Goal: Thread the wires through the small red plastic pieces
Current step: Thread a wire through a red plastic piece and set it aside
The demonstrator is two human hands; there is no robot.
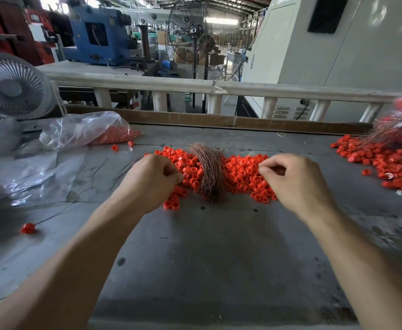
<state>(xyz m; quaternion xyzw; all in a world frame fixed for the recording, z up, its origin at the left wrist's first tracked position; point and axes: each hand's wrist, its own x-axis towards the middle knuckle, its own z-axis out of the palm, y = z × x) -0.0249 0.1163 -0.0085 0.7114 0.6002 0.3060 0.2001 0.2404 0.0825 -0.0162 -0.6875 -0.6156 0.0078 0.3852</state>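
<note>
Bundle of thin coppery wires (208,173) lies across the heap of small red plastic ring pieces (242,175) at mid-bench. Left hand (153,181) and right hand (295,184) have fingers curled at the heap; what they pinch cannot be determined. Judged: pieces light, hard, prone to scatter; wires springy, best taken singly near the tip. Grey worn bench (207,246), factory floor behind.

Daylight fills the scene, strongest from the open far end of the hall, where the sky behind the standing fan (204,41) is washed out to white. The grey table (207,246) is evenly lit, with soft, faint shadows under the forearms. A clear plastic bag (83,129) shows small glints of glare. The wide-angle lens bends the railing (195,85) and stretches the edges. The far left and right margins are smeared with blur; the centre is fairly sharp.
</note>
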